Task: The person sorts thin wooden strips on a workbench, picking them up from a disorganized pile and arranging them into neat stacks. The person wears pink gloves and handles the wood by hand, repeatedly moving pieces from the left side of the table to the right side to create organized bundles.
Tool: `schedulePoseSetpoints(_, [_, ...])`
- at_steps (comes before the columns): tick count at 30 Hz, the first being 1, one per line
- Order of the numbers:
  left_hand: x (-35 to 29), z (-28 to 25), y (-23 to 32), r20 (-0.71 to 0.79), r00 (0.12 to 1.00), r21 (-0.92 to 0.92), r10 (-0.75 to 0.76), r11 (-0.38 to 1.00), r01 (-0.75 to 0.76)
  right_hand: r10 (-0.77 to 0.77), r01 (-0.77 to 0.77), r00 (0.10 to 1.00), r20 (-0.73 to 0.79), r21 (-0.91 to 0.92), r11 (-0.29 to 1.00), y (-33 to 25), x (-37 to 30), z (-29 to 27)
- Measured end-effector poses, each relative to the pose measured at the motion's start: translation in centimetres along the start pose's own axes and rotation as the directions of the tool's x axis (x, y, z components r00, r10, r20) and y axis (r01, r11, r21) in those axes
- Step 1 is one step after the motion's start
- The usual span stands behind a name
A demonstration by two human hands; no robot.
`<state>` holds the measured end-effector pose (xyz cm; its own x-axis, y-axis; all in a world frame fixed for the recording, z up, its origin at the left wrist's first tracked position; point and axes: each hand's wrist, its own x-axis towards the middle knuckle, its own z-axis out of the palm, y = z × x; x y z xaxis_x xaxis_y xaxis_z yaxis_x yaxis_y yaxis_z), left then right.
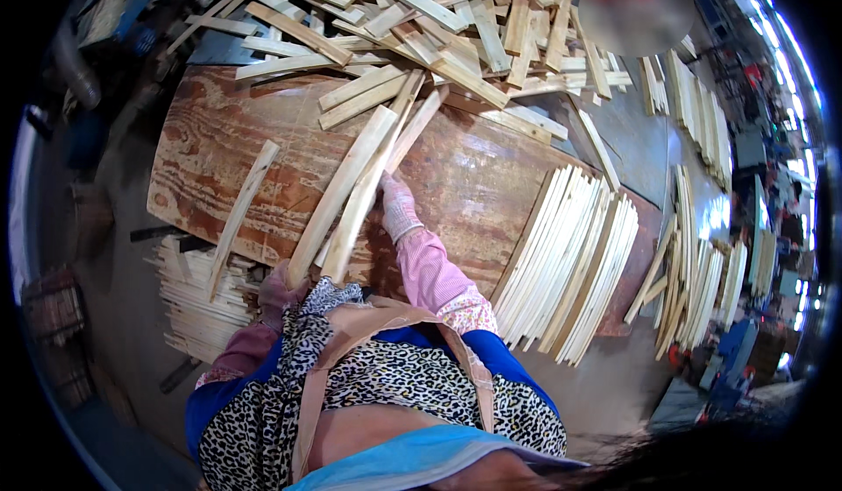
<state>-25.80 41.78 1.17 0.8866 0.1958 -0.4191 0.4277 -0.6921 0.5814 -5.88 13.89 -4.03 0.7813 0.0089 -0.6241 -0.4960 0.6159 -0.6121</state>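
Several long pale wooden slats [343, 195] slant across the worktable [474, 184] in front of me, from the pile at the back to my waist. My left hand [281, 288], in a pinkish glove, is closed around the near end of the leftmost slat. Farther out, my gloved right hand [400, 210] grips the right side of the slats about midway along, its fingertips partly hidden by the wood. A thinner reddish slat [417, 129] runs from that hand toward the pile. Another single slat [243, 210] lies apart to the left, over the table's front edge.
A large jumbled pile of slats [421, 17] covers the table's far side. Sorted slats lie in a row [561, 259] at the right edge. A neat stack [197, 294] sits low at the left. More bundles [699, 123] stand farther right. Another person [636, 9] is across the pile.
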Motion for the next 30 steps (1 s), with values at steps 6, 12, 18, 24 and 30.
schedulePoseSetpoints(6, [5.0, -4.8, 0.5, -0.141, 0.990, 0.076, 0.027, 0.997, -0.016, -0.354, 0.270, 0.915, -0.196, -0.355, 0.895, -2.5, -5.8, -7.2])
schedulePoseSetpoints(12, [9.8, -3.6, 1.2, -0.043, 0.943, -0.228, 0.330, 0.916, -0.330, -0.394, 0.311, 0.837, -0.380, -0.262, 0.914, -6.9, -15.2, -17.0])
schedulePoseSetpoints(18, [7.7, 4.0, 13.2, 0.298, 0.948, -0.066, 0.110, 0.993, -0.094, -0.381, 0.459, 0.777, -0.502, 0.036, 0.888, -10.4, -20.0, -17.3])
schedulePoseSetpoints(24, [6.3, 13.6, 15.5, -0.019, 0.931, 0.219, 0.364, 0.910, -0.351, -0.545, 0.502, 0.590, -0.595, -0.259, 0.825, -14.5, -23.1, -26.1])
schedulePoseSetpoints(30, [7.8, 13.1, 14.6, 0.054, 0.932, 0.282, 0.358, 0.890, -0.358, -0.798, -0.042, 0.437, -0.415, -0.896, 0.442, -28.7, -30.9, -36.1])
